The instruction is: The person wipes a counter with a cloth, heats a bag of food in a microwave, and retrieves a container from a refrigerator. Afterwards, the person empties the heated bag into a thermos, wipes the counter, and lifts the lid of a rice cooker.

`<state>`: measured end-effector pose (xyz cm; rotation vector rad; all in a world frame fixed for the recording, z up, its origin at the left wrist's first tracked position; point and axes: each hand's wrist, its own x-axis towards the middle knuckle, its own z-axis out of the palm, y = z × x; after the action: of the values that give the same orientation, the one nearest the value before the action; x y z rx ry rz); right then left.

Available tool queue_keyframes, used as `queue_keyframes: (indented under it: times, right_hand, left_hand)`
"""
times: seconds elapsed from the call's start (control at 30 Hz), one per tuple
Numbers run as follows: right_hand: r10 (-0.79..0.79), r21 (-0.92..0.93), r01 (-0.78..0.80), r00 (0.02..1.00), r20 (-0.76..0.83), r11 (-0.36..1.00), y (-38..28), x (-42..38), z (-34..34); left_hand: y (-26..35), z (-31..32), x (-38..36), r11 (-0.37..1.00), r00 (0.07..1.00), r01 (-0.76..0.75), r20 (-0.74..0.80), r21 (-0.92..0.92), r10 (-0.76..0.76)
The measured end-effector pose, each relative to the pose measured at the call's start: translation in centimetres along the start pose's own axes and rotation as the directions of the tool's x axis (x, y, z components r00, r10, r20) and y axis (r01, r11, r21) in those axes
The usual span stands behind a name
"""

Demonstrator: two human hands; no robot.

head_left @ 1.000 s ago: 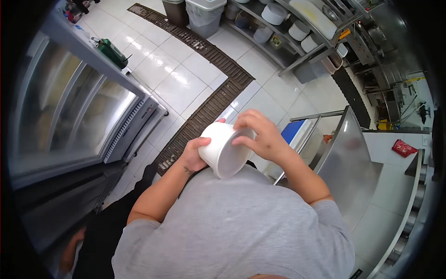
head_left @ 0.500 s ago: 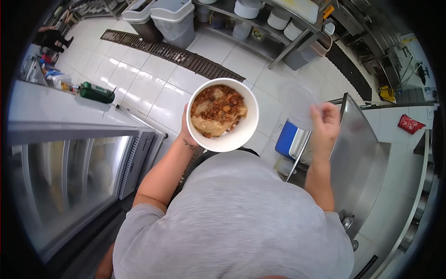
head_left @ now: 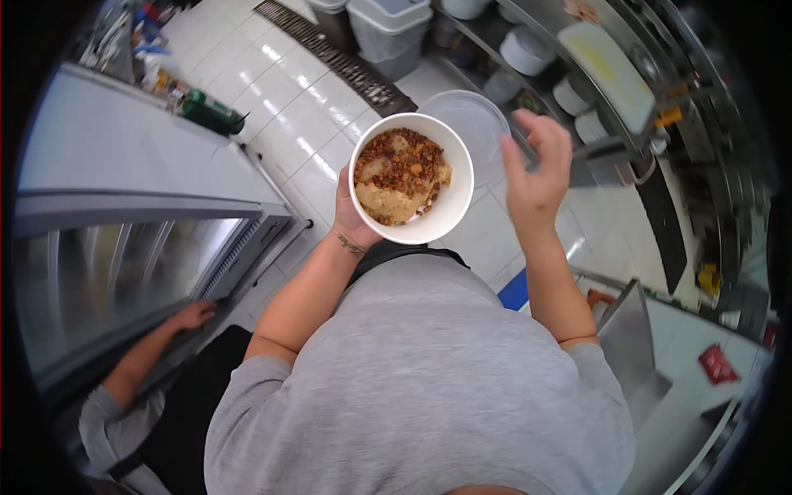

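Observation:
My left hand (head_left: pixel 353 216) supports a white round tub (head_left: pixel 459 196) from its left side and underneath, with most of the fingers hidden. Inside the tub lies a pale tan, paste-like food (head_left: pixel 386 204), topped with reddish-brown crumbly bits (head_left: pixel 412 157). A clear round plastic lid (head_left: pixel 466 111) is held up beyond the tub's right side, partly covered by it. My right hand (head_left: pixel 538 169) has its thumb and fingers on either side of the lid's right rim. The exact contact is hard to see.
Another person's hand (head_left: pixel 196 314) rests by the glass-front fridge (head_left: pixel 124 256) at left. A green bottle (head_left: pixel 210 112) lies on top. Grey bins (head_left: pixel 388 29), a floor drain (head_left: pixel 330 54) and a shelf with a cutting board (head_left: pixel 606 74) stand ahead. A steel counter (head_left: pixel 631 338) is at right.
My right hand has moved forward and left, bringing the lid beside and partly behind the tub. The view has turned, and another person has come into sight at lower left.

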<state>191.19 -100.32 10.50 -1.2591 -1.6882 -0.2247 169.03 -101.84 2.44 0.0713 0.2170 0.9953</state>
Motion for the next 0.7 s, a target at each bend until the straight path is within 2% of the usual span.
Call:
queue_keyframes:
  times: [0.03, 0.07, 0.1, 0.13, 0.2, 0.3, 0.4, 0.5, 0.57, 0.6, 0.63, 0.7]
  right_hand:
    - [-0.123, 0.211, 0.095, 0.985, 0.124, 0.973, -1.1, 1.0, 1.3]
    - [-0.197, 0.303, 0.094, 0.923, 0.331, 0.949, -2.8, 2.0, 2.5]
    - [-0.276, 0.38, 0.076, 0.816, 0.507, 0.922, -4.3, 2.7, 3.9]
    - [-0.344, 0.401, 0.134, 0.785, 0.516, 0.906, -4.8, 2.7, 5.6]
    - [-0.333, 0.384, 0.095, 0.711, 0.619, 0.918, -5.6, 4.0, 9.0]
    - [-0.406, 0.403, 0.161, 0.64, 0.653, 0.901, -5.1, 7.0, 12.9]
    - [-0.416, 0.438, 0.12, 0.603, 0.68, 0.891, -4.2, 10.1, 17.1]
    - [-0.394, 0.447, 0.085, 0.636, 0.664, 0.89, -2.6, 13.1, 21.1]
    - [-0.333, 0.449, 0.063, 0.763, 0.554, 0.891, -1.2, 15.4, 22.7]
    - [-0.294, 0.447, 0.042, 0.808, 0.511, 0.893, -0.5, 16.0, 22.8]
    - [-0.232, 0.426, 0.03, 0.872, 0.431, 0.904, 0.8, 16.8, 23.3]
    - [-0.105, 0.355, -0.041, 0.919, 0.38, 0.934, 3.0, 18.5, 24.0]
  left_hand:
    - [1.0, 0.6, 0.5, 0.996, 0.998, -0.061, -0.026, 0.071, 0.063]
    - [2.0, 1.1, 0.8, 0.983, 0.991, -0.115, -0.045, 0.146, 0.123]
    - [2.8, 1.7, 1.1, 0.962, 0.977, -0.169, -0.091, 0.215, 0.192]
    - [3.6, 1.2, 1.5, 0.962, 0.978, -0.186, -0.05, 0.202, 0.2]
    - [5.7, 0.1, 2.7, 0.975, 0.973, -0.209, -0.082, 0.075, 0.215]
    - [9.3, -0.2, 5.1, 0.959, 0.952, -0.268, -0.129, 0.088, 0.278]
    - [13.1, -0.5, 8.0, 0.962, 0.955, -0.273, -0.113, 0.025, 0.274]
    - [17.0, -0.2, 11.8, 0.969, 0.968, -0.244, -0.057, 0.028, 0.245]
    - [19.7, 0.2, 14.4, 0.971, 0.973, -0.221, -0.043, 0.093, 0.226]
    - [20.7, -0.6, 15.2, 0.985, 0.985, -0.17, -0.005, -0.017, 0.17]
    - [21.7, -0.9, 16.2, 0.991, 0.991, -0.131, -0.008, -0.036, 0.13]
    - [23.6, -0.9, 18.7, 0.994, 0.995, -0.1, 0.0, -0.048, 0.1]
